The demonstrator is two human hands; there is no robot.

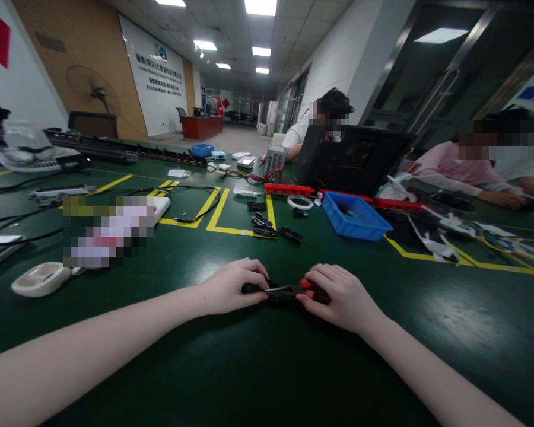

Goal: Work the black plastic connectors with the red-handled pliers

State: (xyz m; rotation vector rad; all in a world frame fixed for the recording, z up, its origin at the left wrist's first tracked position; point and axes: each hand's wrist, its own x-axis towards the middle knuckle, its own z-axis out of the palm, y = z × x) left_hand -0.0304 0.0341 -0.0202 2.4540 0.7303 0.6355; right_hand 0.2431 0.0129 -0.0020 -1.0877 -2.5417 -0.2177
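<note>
One pair of red-handled dark metal pliers points left, long axis crosswise — right hand wrapped round handles, left hand pinching a small black piece.

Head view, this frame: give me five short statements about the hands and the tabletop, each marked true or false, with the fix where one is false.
1. The right hand holds red-handled pliers. True.
2. The left hand lies flat and holds nothing. False: its fingers grip a small black part.
3. The blue bin stands on the table beyond the right hand. True.
4. The white ring lies to the right of the blue bin. False: it lies to the left.
5. Yellow tape marks the green tabletop. True.
</note>
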